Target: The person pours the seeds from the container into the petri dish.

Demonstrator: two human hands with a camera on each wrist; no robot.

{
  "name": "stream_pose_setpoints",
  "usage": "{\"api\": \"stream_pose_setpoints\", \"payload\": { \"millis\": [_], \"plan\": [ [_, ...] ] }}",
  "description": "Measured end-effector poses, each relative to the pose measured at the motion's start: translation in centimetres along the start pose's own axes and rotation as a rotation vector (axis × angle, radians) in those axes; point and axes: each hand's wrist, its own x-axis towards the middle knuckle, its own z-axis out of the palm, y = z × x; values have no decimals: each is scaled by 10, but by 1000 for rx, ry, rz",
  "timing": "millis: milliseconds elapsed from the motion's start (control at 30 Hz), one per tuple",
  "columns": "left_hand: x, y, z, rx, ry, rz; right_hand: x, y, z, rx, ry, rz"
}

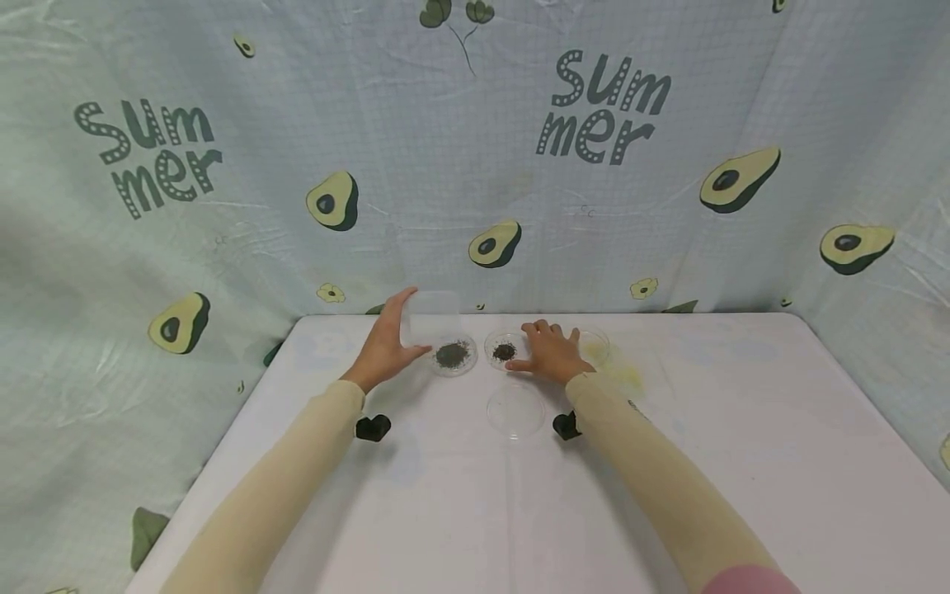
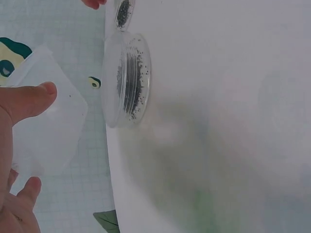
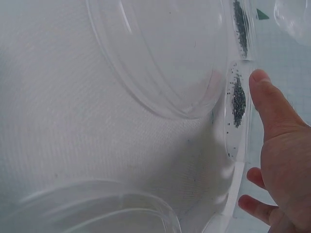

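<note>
My left hand holds a translucent square plastic piece by its edges, thumb low and fingers high. In the left wrist view the thumb crosses its face. Just below it is a round clear petri dish with dark granules. Over a second petri dish, my right hand spreads its thumb and fingers. A smaller heap of dark granules lies in that dish. In the right wrist view the straight thumb hovers close to its rim, and the other fingers are partly hidden.
Nearer me on the white table lies a clear round dish. Another dish, with something yellowish, sits beyond my right hand, beside a yellow patch. A printed curtain hangs behind the table's far edge.
</note>
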Motion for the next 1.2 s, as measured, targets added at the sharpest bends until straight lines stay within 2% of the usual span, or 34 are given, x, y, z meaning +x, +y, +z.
{"api": "stream_pose_setpoints", "payload": {
  "millis": [367,667,900,1200],
  "plan": [
    [-11,-22,-7,-34,15,-123,0,3,-1,-4,4,-10],
    [-22,-34,-13,-112,-10,-259,0,5,-1,4,15,-31],
    [-27,-41,-13,-108,-26,-352,-5,3,-5,7,21,-54],
    [-32,-47,-13,-118,-49,-395,-13,3,-6,-4,13,-80]
  ]
}}
